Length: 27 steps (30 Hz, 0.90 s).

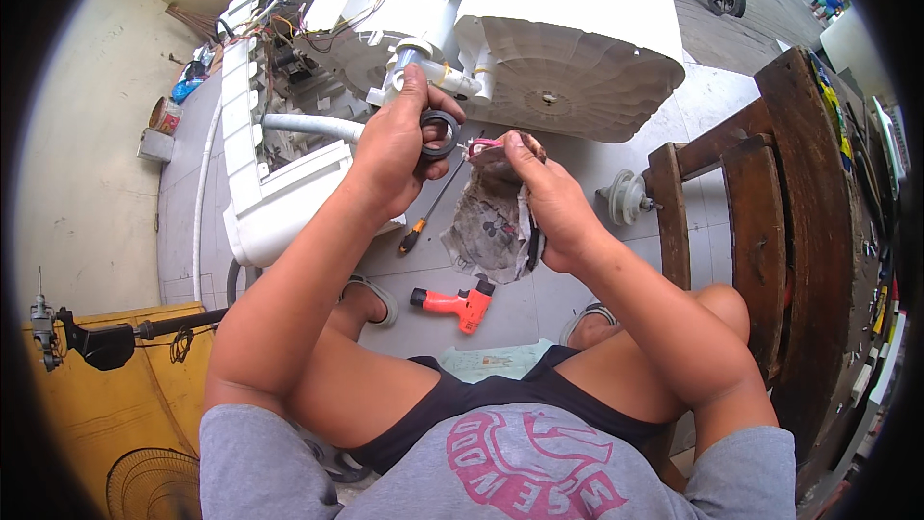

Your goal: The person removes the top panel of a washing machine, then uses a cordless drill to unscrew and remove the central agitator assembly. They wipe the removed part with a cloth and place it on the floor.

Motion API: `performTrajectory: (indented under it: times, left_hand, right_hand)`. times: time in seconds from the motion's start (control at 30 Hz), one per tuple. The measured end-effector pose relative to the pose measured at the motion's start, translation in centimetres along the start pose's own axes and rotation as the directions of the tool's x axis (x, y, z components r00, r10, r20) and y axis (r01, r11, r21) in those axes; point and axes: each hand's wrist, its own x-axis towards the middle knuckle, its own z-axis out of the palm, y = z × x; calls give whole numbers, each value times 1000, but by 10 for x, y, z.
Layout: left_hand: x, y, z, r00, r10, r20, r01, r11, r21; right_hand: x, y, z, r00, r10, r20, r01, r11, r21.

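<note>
My left hand (399, 140) is closed on a black rubber ring (440, 135), holding it upright by its edge. Just beyond those fingers is a white plastic pipe fitting (448, 79) at the base of a white machine body. My right hand (553, 195) grips a dirty grey cloth (489, 226), which hangs down over the floor. A bit of pink cloth (484, 145) shows at its top, near the thumb. Below the hands, a screwdriver (412, 235) with a yellow and black handle and a red cordless drill (453, 305) lie on the tiles.
A large white tub (577, 0) lies tipped with its ribbed base facing me. An opened white housing (252, 188) with wires and a grey hose (310, 125) stands left. At right are a white wheel-like part (628, 197) on a shaft and a wooden bench (756, 231).
</note>
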Motion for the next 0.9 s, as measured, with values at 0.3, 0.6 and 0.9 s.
performTrajectory:
  times: [0.3, 0.6, 0.9]
  left_hand:
    - [-5, -8, 21, 980, 200, 0, -196, 962, 190]
    - [-1, -6, -4, 958, 286, -2, -261, 877, 403]
    - [10, -10, -12, 997, 46, -59, -46, 999, -2]
  right_hand:
    - [-7, 1, 14, 961, -271, 59, 272, 876, -398]
    - [-4, -12, 5, 903, -429, 23, 430, 901, -59]
    - [5, -60, -40, 767, -578, -278, 435, 788, -436]
